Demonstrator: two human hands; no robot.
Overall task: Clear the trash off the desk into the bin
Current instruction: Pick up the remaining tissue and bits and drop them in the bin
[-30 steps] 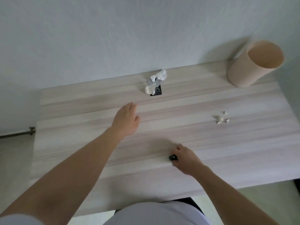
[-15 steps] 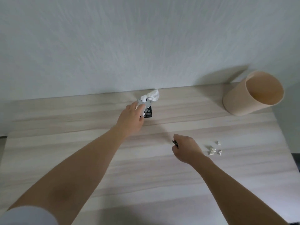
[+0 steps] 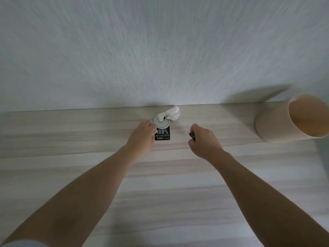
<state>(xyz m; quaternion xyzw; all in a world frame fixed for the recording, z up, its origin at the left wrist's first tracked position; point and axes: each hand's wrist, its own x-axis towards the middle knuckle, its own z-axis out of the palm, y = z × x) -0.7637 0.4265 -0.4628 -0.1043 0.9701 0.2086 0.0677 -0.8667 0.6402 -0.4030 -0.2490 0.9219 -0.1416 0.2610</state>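
Flanking glossy black card [image 3: 162, 134], round grey disc [image 3: 161, 121], crumpled tissue [image 3: 172, 114]: hands.

Soft, even, rather dim light is seen throughout, with no glare. The wall [image 3: 160, 50] is smeared by radial motion streaks fanning out from the centre. A broad soft shadow is thrown on it up and left of the bin [image 3: 292, 120]. The desk [image 3: 53, 175] edges are bowed by wide-angle distortion, and fine grain is blurred.
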